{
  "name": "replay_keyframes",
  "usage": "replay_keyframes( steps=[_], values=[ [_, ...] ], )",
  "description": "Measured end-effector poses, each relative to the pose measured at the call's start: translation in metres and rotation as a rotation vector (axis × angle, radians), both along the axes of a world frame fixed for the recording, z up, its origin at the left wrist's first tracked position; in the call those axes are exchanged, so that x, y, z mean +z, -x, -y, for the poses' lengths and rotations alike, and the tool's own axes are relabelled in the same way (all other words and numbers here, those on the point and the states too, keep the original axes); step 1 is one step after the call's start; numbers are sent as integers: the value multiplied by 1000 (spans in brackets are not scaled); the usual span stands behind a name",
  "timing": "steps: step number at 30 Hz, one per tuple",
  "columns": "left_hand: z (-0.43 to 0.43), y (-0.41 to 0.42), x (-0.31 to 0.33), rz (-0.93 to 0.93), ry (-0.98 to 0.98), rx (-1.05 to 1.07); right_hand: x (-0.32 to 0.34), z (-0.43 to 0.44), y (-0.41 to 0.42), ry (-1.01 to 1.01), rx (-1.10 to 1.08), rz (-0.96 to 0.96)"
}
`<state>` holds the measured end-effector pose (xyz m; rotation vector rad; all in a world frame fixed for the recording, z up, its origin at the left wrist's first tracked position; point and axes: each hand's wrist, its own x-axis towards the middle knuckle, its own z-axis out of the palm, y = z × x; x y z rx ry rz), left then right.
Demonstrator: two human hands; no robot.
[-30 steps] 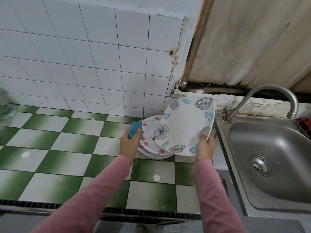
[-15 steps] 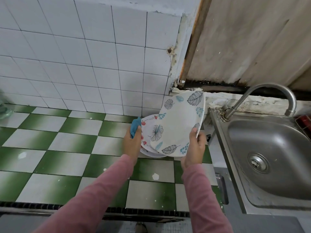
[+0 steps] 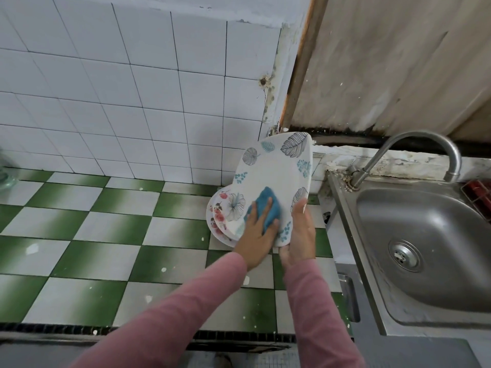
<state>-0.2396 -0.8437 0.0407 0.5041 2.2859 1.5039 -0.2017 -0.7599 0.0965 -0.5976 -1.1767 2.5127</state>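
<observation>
The scene is viewed through a single wide-angle camera worn on the head, set above the front edge of the counter and turned forward and down. The tiled wall is taken in at the top and the sink at the right, and straight lines are bowed towards the edges. The left hand with the blue cloth and the right hand on the leaf-patterned plate are seen close, near the middle, at arm's length. The pink sleeves are seen entering from the bottom edge.
</observation>
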Motion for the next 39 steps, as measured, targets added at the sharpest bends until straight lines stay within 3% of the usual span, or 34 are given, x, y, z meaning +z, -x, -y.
replay_keyframes(
  steps=[3,6,10,12,16,20,24,30,32,36,39],
  values=[
    [-8,-5,9,-48,-79,-59,0,0,2,15,6,-10],
    [-3,8,11,-163,7,-57,7,-5,0,57,40,-40],
    [16,54,4,-18,175,169,12,-8,-5,-1,84,-51],
    [16,55,6,-9,144,185,15,-6,-4,-18,99,-44],
    [-14,16,20,-364,25,-50,18,-3,6,8,87,-20],
    [-12,49,29,-356,108,-31,13,-10,4,74,141,-28],
    [6,86,43,-129,166,149,11,-8,-2,64,178,-6],
    [-9,37,39,-427,137,-131,7,-10,7,115,156,18],
    [-8,56,46,-416,190,-78,2,-11,4,124,192,19],
    [3,95,54,-195,259,137,0,-3,-1,117,243,44],
    [-2,73,51,-315,254,18,1,0,0,111,234,81]
  ],
)
